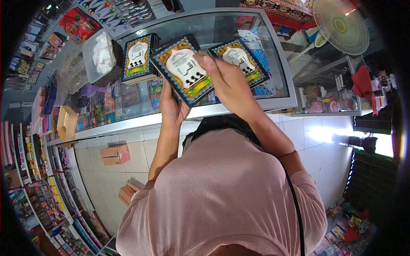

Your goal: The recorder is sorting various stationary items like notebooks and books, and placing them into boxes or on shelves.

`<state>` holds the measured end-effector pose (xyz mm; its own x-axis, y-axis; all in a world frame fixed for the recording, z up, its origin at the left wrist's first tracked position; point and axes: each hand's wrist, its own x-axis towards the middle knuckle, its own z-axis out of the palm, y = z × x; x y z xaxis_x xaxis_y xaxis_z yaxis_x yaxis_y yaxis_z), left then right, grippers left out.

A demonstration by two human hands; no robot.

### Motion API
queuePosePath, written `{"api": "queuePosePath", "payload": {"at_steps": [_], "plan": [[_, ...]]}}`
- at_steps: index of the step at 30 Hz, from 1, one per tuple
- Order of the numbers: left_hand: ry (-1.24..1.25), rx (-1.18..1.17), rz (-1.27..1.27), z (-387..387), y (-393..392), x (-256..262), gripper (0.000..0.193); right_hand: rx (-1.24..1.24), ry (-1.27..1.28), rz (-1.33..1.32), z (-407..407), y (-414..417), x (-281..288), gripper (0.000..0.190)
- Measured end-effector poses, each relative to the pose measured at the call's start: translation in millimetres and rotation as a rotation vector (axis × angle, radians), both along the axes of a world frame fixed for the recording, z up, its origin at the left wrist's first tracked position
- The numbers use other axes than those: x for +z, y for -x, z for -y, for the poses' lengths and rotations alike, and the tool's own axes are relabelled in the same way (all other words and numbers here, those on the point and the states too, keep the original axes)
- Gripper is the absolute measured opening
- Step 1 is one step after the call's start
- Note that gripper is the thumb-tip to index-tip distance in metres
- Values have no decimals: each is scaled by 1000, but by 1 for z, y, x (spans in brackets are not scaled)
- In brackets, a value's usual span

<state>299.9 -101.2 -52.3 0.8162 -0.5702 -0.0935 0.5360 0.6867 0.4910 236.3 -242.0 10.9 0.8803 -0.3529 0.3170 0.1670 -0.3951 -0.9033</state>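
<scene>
Over the glass display counter (205, 108), a book with an ornate gold, blue and black cover (184, 68) is tilted between my hands. My left hand (172, 104) supports its lower left side from beneath, the fingers partly hidden behind it. At its upper right edge is my right hand (224, 75), thumb on top, slightly blurred. Left of the held book stands a stack of books with the same cover (137, 57). More of the same books (240, 62) lie on the glass to the right, partly covered by my right hand.
A clear plastic container with white bags (101, 56) stands at the counter's left, near a woven basket (66, 123). An electric fan (340, 25) is at the upper right. Cardboard boxes (115, 154) sit on the tiled floor. Stocked shelves (54, 204) line the left side.
</scene>
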Motion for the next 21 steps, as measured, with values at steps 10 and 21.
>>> {"api": "queuePosePath", "payload": {"at_steps": [10, 21], "plan": [[-84, 121, 81, 0, 2, -2, 42, -91, 188, -141, 27, 4, -15, 42], [-51, 133, 4, -2, -5, -5, 38, -407, 321, -363, 94, 24, -28, 33]]}}
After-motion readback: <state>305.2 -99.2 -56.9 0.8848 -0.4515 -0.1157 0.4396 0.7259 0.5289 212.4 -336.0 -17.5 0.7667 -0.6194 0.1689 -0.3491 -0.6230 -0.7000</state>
